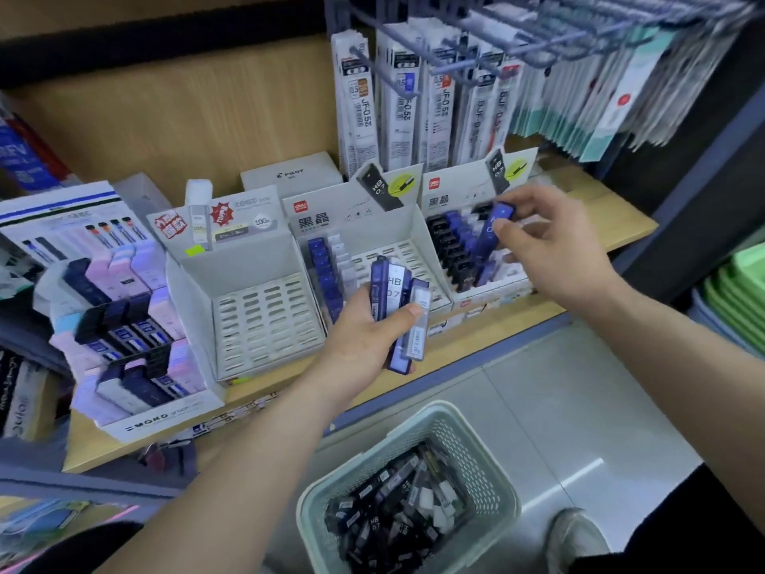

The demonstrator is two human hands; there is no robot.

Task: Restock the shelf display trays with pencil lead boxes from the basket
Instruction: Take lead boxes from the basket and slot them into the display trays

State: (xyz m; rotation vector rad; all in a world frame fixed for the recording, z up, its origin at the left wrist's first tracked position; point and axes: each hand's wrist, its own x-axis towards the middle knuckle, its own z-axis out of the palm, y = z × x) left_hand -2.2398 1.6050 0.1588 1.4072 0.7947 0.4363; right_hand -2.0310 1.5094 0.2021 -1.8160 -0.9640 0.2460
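Sitting on the tiled floor nearest the camera, a pale green basket [482,466] holds a jumble of pencil lead boxes [397,515] in black, blue and clear. A shoe [575,536] shows just beside it on the right. Above the basket, the left hand [364,337] grips a small bundle of boxes [393,296], thumb curled across them, in front of the wooden shelf [612,221] edge. Further right, the right hand [554,250] pinches one blue box [490,234] between thumb and fingers, tilted over the right tray [455,196], whose left rows are filled with black and blue boxes. The middle tray [397,250] carries a row of blue boxes and a few white ones along its left side, the rest of its slotted floor bare. The left tray [265,321] shows only slots. Behind the trays stands a white carton [289,176], and long refill packs [397,101] hang from hooks against the back panel.
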